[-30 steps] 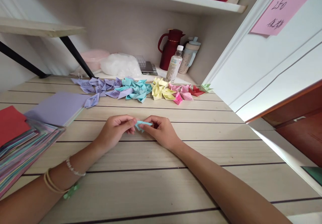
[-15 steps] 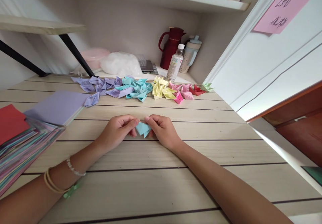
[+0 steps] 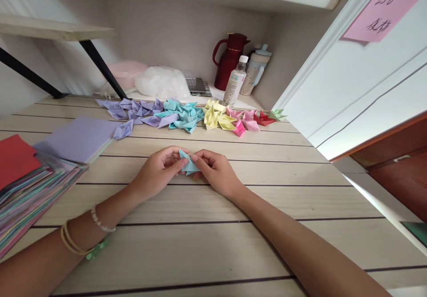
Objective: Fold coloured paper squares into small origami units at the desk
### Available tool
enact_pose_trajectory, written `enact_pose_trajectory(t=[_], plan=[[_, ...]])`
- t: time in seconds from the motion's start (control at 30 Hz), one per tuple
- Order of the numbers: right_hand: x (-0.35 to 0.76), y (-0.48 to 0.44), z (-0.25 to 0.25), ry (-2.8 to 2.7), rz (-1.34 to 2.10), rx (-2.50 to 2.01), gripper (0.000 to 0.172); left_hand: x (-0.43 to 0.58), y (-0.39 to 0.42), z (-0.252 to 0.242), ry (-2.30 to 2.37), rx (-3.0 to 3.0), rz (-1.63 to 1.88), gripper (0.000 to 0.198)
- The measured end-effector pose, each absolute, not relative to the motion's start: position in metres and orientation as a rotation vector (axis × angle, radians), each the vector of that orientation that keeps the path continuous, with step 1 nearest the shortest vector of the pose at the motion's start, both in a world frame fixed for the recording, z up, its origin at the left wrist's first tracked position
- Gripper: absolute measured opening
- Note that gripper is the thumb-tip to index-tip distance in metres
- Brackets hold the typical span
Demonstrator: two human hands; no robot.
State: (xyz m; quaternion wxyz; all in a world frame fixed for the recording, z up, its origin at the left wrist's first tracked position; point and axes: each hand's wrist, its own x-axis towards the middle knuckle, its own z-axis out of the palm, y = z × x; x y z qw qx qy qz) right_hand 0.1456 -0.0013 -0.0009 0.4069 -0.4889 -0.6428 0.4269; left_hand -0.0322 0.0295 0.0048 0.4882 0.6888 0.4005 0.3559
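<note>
Left hand [image 3: 159,169], right hand [image 3: 215,171] pinch paper [image 3: 187,163] (seemingly folded).

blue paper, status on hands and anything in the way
Left hand, right hand both pinching blue folded paper. Row of folded pieces behind, paper stack at left, neither touching hands.

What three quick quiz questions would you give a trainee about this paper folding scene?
1. True or false: the left hand and the right hand both pinch the light blue folded paper.
2. In the row of folded pieces, which colour lies farthest to the person's left? A purple, B yellow, C red.
3. Fill in: the bracelets sit on the ___ wrist.
Key: 1 true; 2 A; 3 left.
</note>
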Motion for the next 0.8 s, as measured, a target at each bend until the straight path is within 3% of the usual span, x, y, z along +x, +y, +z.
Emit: enact_pose_trajectory(t=[0.8], plan=[[0.1459, -0.0014, 0.0022, -1.718, 1.008, -1.267, 0.027, -0.0310, 0.0291, 0.0035, 0.977, 1.729, 0.817, 0.034]])
